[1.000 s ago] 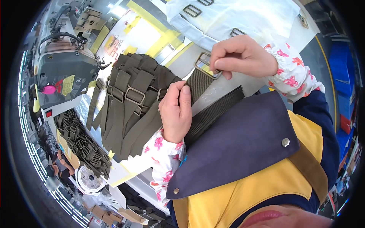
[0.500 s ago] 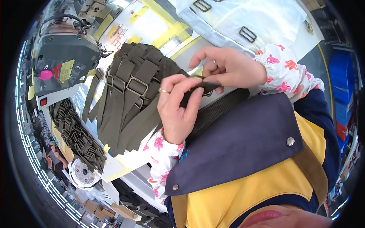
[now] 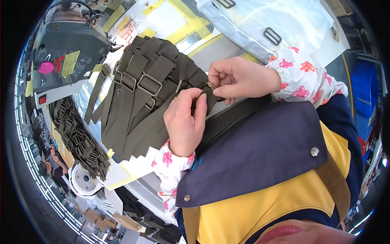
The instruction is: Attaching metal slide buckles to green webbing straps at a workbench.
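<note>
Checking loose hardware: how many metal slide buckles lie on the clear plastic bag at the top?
2: one buckle near the bag's middle, another buckle cut by the top edge. Others may be hidden.

The metal buckle (image 3: 212, 87) is mostly hidden between the fingertips of the left hand (image 3: 185, 122) and right hand (image 3: 239, 77). The olive strap (image 3: 209, 101) disappears under both hands. The sewing machine (image 3: 67, 36) is cut off at the top edge.
</note>
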A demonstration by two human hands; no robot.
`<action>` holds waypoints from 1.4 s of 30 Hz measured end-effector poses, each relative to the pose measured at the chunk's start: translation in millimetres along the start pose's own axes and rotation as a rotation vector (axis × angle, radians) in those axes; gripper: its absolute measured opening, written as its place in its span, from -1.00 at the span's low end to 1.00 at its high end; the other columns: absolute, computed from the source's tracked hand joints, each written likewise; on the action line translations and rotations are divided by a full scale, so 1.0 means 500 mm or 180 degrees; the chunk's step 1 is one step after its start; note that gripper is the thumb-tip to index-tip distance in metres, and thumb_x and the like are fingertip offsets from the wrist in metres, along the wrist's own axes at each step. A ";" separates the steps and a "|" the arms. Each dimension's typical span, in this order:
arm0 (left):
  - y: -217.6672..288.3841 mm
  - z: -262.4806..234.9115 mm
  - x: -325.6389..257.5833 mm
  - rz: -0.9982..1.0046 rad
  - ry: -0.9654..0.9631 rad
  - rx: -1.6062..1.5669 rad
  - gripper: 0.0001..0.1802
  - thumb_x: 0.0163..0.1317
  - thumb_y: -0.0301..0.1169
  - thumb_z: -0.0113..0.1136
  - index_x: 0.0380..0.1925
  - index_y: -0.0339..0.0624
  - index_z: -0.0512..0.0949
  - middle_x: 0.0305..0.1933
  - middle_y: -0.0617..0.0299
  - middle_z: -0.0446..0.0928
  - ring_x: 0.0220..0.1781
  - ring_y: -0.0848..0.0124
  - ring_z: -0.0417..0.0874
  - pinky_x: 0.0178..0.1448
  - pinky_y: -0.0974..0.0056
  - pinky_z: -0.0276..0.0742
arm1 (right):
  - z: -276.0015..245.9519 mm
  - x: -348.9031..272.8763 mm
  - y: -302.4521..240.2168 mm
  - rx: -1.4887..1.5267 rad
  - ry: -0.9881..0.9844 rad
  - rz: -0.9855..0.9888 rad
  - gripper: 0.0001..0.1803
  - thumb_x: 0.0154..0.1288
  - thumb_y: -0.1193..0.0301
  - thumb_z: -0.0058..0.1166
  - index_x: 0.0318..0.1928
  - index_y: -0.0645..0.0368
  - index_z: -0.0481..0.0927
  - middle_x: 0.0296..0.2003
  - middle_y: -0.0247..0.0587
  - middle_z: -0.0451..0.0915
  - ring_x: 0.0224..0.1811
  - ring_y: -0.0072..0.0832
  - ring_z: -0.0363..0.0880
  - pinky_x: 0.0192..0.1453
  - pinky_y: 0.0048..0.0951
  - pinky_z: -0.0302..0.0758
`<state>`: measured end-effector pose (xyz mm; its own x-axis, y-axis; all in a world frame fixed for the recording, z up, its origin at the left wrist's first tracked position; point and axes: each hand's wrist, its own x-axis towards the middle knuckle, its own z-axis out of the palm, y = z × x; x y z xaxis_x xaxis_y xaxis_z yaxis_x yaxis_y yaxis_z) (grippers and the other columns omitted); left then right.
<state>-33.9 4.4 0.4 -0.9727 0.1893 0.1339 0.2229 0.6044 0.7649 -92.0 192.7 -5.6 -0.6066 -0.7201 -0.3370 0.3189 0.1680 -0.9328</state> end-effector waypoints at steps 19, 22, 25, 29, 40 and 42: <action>-0.019 -0.037 0.000 0.0132 -0.1479 -0.1675 -0.54 -0.06 -0.47 0.26 -0.09 -0.31 0.42 -0.29 0.12 0.52 -0.24 0.38 0.53 -0.17 0.34 0.42 | 0.010 -0.026 -0.053 0.0325 -0.0550 -0.0460 -0.90 0.18 0.65 -0.05 -0.40 0.23 0.33 -0.37 -0.29 0.43 -0.42 -0.65 0.54 -0.35 -0.67 0.52; -0.024 -0.065 -0.032 -0.0890 -0.0631 -0.1570 -0.86 0.06 -0.52 0.09 -0.38 -0.37 0.50 -0.44 0.13 0.47 -0.38 0.40 0.45 -0.25 0.37 0.35 | -0.005 -0.010 -0.069 0.0563 -0.0294 -0.0714 -0.86 0.19 0.64 -0.04 -0.42 0.21 0.29 -0.32 -0.32 0.37 -0.42 -0.69 0.52 -0.36 -0.68 0.50; -0.044 -0.139 -0.044 -0.0824 -0.0753 -0.0660 -0.87 0.13 -0.50 0.07 -0.49 -0.37 0.43 -0.62 0.25 0.33 -0.56 0.48 0.32 -0.46 0.38 0.23 | -0.020 0.014 -0.057 0.0437 -0.0303 -0.0693 -0.85 0.20 0.62 -0.05 -0.43 0.19 0.28 -0.32 -0.33 0.36 -0.45 -0.70 0.52 -0.39 -0.68 0.49; -0.022 -0.267 -0.071 -0.1112 0.0115 0.0249 -0.78 0.22 -0.43 0.10 -0.58 -0.28 0.44 -0.66 0.48 0.28 -0.60 0.69 0.16 -0.54 0.50 0.05 | -0.031 0.053 -0.084 0.0230 -0.0009 -0.0924 -0.84 0.20 0.59 -0.05 -0.45 0.18 0.26 -0.40 -0.36 0.40 -0.48 -0.66 0.54 -0.37 -0.64 0.50; -0.052 -0.184 -0.042 -0.0108 0.0500 0.1156 -0.72 0.11 -0.49 0.15 -0.15 -0.30 0.50 -0.13 0.03 0.52 -0.08 0.15 0.53 0.03 0.24 0.40 | -0.197 -0.061 -0.091 -0.2491 0.1533 -0.1020 -0.80 0.13 0.41 0.09 -0.24 0.26 0.51 -0.46 -0.25 0.56 -0.42 -0.47 0.54 -0.28 -0.47 0.48; -0.007 -0.122 -0.030 0.0275 -0.0264 0.0745 -0.70 0.04 -0.52 0.19 -0.16 -0.26 0.51 -0.14 0.06 0.52 -0.12 0.16 0.55 -0.02 0.24 0.44 | -0.256 -0.100 -0.011 -0.3223 0.1436 -0.0571 -0.78 0.13 0.45 0.09 -0.20 0.20 0.44 -0.39 -0.29 0.52 -0.39 -0.57 0.52 -0.34 -0.50 0.44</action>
<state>-24.0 -47.6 34.0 -0.9430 0.3050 0.1330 0.3232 0.7439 0.5849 -156.6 314.2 0.0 -0.8579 -0.5136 -0.0113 -0.4139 0.7040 -0.5771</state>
